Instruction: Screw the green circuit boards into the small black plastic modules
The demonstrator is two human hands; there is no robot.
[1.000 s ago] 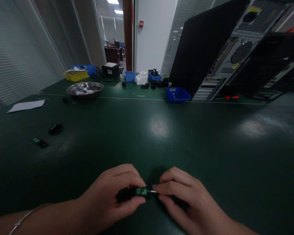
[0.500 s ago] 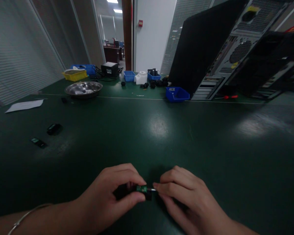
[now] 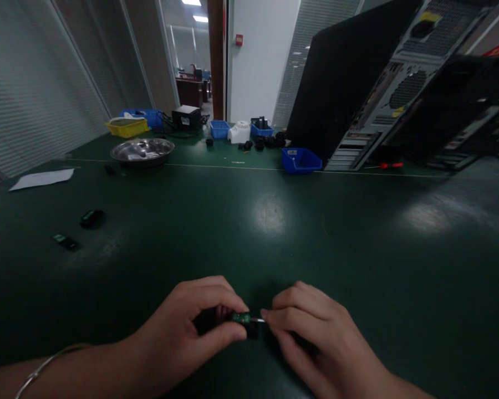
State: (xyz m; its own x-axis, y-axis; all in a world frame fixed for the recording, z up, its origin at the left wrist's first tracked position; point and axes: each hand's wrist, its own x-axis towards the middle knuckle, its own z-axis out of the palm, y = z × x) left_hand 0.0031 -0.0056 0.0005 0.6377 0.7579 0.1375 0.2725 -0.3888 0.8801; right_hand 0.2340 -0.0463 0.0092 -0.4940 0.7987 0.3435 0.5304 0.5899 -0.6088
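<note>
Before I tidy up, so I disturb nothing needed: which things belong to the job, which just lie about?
In use:
- green circuit board, left hand
- thin metal shaft, right hand

Apparently lying about:
- metal dish
- white paper
- yellow tray
- red-handled tool

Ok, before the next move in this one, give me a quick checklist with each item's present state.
1. Left hand pinching the small green circuit board between thumb and fingers: ok.
2. Right hand holding the thin metal rod at its fingertips: ok.
3. Rod tip seated properly at the board: cannot tell, too small and dim.
4. Bracelet away from the board: ok, back on the left wrist.
5. Blue bin out of both hands' way: ok, farther back.
</note>
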